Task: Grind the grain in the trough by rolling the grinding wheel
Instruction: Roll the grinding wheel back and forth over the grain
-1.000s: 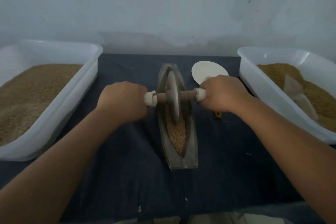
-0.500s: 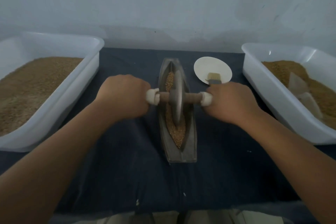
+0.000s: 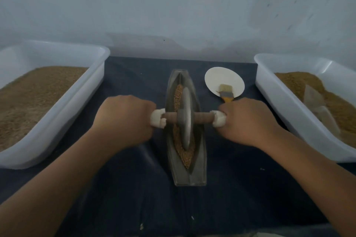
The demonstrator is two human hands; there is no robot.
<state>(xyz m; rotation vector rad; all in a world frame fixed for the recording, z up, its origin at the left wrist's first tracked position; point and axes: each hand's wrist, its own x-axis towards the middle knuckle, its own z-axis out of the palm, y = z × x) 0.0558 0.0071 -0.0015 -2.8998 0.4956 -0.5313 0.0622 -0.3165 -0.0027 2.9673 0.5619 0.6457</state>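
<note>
Grinding underway, far from done. Left hand (image 3: 125,119) and right hand (image 3: 248,121) each curl tight round an axle end, grinding wheel (image 3: 185,119) upright in the trough (image 3: 189,171) at frame centre. Grain (image 3: 185,157) beside the wheel looks mostly whole; many more rolls needed.

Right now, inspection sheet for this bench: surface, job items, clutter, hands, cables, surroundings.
Surface: dark cloth covers the table, a few pale specks near the front.
Job's things: trough lies lengthwise at centre with grain in its groove; grinding wheel stands upright in it on a wooden axle.
Clutter: white plate with a brush resting on it; left tub and right tub hold brown granular fill.
Hands: left hand grips the axle's left wrapped end, right hand the right end.
Cables: nothing seen.
Surroundings: pale wall behind, scuffed at upper right.
</note>
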